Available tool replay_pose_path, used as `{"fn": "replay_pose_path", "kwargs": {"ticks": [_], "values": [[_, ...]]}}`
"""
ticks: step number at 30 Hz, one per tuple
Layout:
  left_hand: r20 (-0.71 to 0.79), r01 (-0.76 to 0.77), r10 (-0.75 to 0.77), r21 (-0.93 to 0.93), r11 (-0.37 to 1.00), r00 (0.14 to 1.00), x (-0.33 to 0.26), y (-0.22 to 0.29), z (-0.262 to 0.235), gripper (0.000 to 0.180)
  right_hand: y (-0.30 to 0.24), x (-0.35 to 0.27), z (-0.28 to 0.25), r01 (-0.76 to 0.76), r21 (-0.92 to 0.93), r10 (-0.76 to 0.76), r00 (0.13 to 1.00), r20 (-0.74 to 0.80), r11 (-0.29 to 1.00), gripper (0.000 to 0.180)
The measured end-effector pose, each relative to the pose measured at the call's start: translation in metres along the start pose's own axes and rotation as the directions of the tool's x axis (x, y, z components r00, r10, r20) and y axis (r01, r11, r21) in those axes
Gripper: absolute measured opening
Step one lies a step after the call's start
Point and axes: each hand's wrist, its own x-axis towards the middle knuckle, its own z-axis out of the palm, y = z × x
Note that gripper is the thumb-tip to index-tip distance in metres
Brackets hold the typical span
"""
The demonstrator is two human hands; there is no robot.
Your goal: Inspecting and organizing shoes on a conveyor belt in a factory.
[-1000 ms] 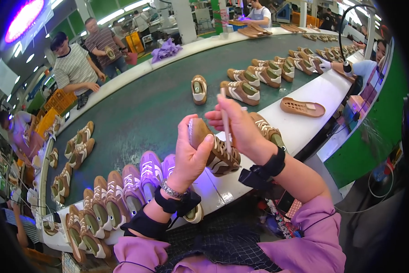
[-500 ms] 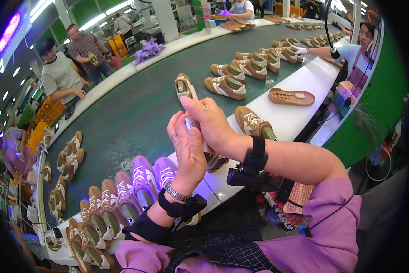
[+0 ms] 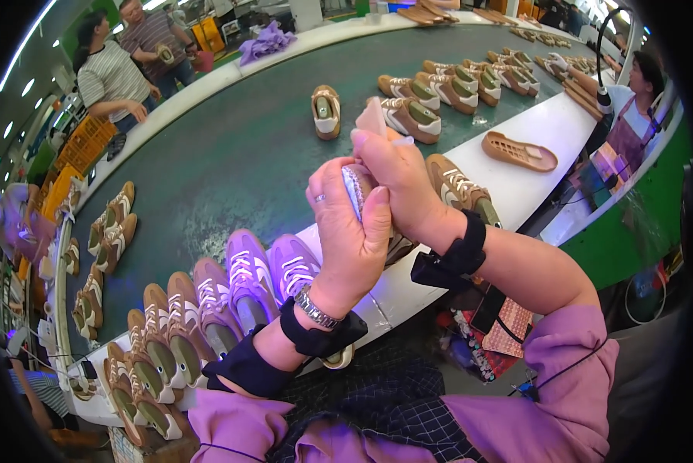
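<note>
Holding a shoe [image 3: 359,189] upright between them, both hands meet above the near edge of the white bench [image 3: 551,131]. The left hand [image 3: 352,231] wraps its palm and fingers tight around the shoe's side, a ring on one finger and a metal watch at the wrist. The right hand [image 3: 400,181] closes around the shoe's other side and pinches a small pale tool [image 3: 373,119] that sticks up from its fingertips. Only a strip of the shoe's pale sole rim shows between the hands; the rest is hidden.

Just below the hands, on the near left of the bench, stand two purple shoes [image 3: 273,270] side by side, and further left a row of brown shoes [image 3: 169,332] runs along the bench edge. Right of the hands, touching the right wrist's black strap, lies another brown shoe [image 3: 458,189]. Further right on the bench lies a tan sole [image 3: 520,150].

Beyond the bench a green belt [image 3: 231,154] curves away. On it a single shoe [image 3: 325,110] stands alone near the middle, and a cluster of shoes [image 3: 439,89] sits far right. More pairs line the belt's left edge [image 3: 111,224]. Two people [image 3: 126,58] stand at the far left of the belt, and another person [image 3: 632,108] sits at the far right end of the bench.
</note>
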Motion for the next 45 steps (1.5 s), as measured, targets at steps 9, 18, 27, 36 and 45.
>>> {"fn": "replay_pose_path", "kwargs": {"ticks": [9, 18, 27, 36, 45], "values": [[0.075, -0.079, 0.080, -0.019, 0.997, 0.994, -0.005, 0.001, -0.002, 0.047, -0.043, -0.011, 0.002, -0.365, 0.366, 0.310, 0.929, 0.204, 0.856, 0.040], [0.039, -0.101, 0.101, -0.004, 0.995, 0.994, 0.003, 0.012, 0.003, 0.046, -0.021, -0.006, -0.010, 0.099, -0.052, -0.100, 0.995, -0.024, 0.994, 0.048], [0.091, -0.116, 0.114, 0.017, 0.993, 0.989, -0.010, 0.008, 0.009, 0.045, -0.014, -0.013, -0.019, -0.005, -0.143, 0.000, 0.999, -0.032, 0.990, 0.054], [0.077, -0.153, 0.152, 0.007, 0.988, 0.985, 0.004, 0.013, 0.009, 0.044, -0.019, -0.013, -0.018, 0.077, -0.082, -0.086, 0.990, -0.113, 0.994, 0.048], [0.396, 0.318, -0.145, -0.418, 0.851, 0.907, 0.017, -0.003, -0.036, 0.054, -0.004, -0.012, -0.023, -0.003, -0.031, 0.002, 0.999, -0.033, 1.000, 0.045]]}}
